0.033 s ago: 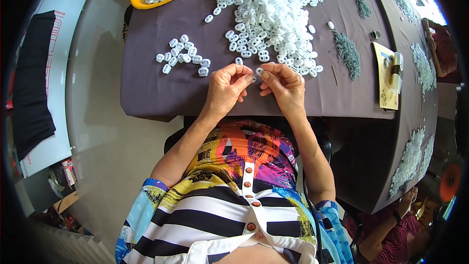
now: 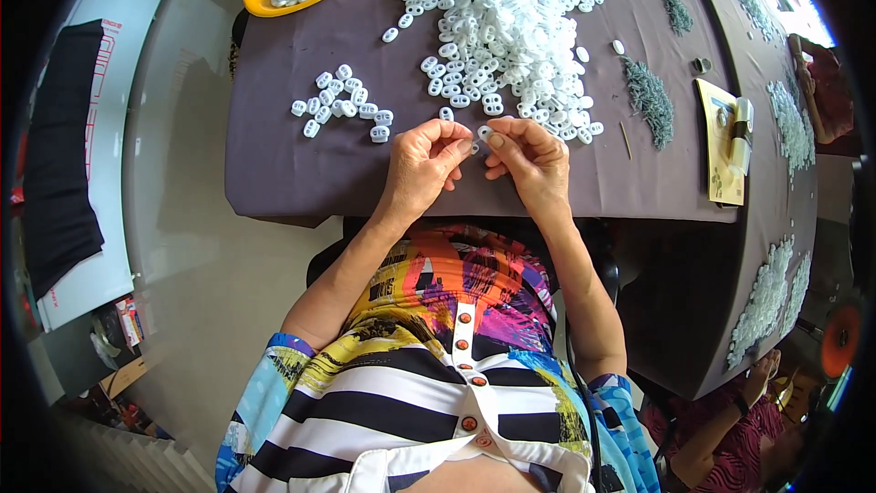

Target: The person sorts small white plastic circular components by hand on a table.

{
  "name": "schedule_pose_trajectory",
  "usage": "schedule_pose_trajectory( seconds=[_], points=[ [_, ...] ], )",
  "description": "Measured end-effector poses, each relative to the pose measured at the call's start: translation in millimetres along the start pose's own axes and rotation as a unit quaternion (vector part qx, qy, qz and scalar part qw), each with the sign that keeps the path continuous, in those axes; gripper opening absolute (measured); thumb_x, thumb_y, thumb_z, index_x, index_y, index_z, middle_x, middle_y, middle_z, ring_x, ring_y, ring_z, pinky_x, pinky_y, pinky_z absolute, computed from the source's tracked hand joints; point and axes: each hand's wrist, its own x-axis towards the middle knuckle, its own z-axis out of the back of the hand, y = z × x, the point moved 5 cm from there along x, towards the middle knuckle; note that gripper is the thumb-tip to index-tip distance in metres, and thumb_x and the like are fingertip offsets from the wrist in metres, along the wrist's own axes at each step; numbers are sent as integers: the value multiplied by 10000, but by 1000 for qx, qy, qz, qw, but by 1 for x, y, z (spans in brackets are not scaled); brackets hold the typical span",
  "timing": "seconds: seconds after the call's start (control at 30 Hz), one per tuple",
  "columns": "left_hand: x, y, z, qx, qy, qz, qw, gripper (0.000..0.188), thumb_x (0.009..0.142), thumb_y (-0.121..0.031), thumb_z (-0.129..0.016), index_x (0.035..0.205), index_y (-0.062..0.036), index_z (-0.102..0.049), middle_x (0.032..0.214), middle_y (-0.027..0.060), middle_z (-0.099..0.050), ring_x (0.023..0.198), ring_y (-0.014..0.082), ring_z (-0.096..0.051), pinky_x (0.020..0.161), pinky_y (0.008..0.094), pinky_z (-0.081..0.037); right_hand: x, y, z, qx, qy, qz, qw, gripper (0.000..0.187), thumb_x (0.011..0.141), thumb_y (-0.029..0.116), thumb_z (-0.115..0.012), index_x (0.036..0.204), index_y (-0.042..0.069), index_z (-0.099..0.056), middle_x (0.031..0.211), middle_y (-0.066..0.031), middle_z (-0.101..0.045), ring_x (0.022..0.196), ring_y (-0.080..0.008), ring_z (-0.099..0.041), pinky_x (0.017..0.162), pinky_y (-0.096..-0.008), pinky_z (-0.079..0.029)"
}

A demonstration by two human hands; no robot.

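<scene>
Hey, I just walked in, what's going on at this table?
A person sits holding a small white oval plastic-looking piece in the fingers of the right hand. The left hand is close beside it; what its fingers hold is too small to tell. Beyond the hands lies a big heap of similar white pieces, with a smaller loose cluster of white pieces to the left, all on a dark cloth-covered table.

Wht oval plastic cord-lock pc (image 2: 484, 131): small, pinched betw. thumb & index finger of R hand (image 2: 531, 162), 1 hole visible, partly covered by thumb; just beside L hand's (image 2: 427, 162) fingertips, approx. level w/ them. 2nd wht pc (image 2: 474, 148): tiny, just below L fingertips, betw. the 2 hands; exact shape & grip unclear.
</scene>
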Motion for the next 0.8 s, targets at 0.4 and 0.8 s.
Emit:
schedule_pose_trajectory(
  seconds=[0.4, 0.8],
  points=[
    [-1, -3, -2, 10, -6, 4, 1000, 108, 846, -118, -613, 883, -16, -615, 640, -22, -563, 497, 23, -489, 412, 167, -399, 0, -1, -2, -27, 3, 2, 1000, 142, 827, 37, -623, 963, -4, -625, 775, -31, -638, 621, -65, -584, 516, -203, -515],
    [-2, 1, 1, 2, -33, 13, 999, 104, 816, -96, -648, 871, -8, -644, 692, 11, -623, 498, 33, -515, 407, 167, -403, 0, 1, -3, -51, 7, 1, 999, 77, 828, 37, -610, 899, 5, -612, 731, -28, -633, 624, -63, -584, 515, -209, -505]
  ],
)
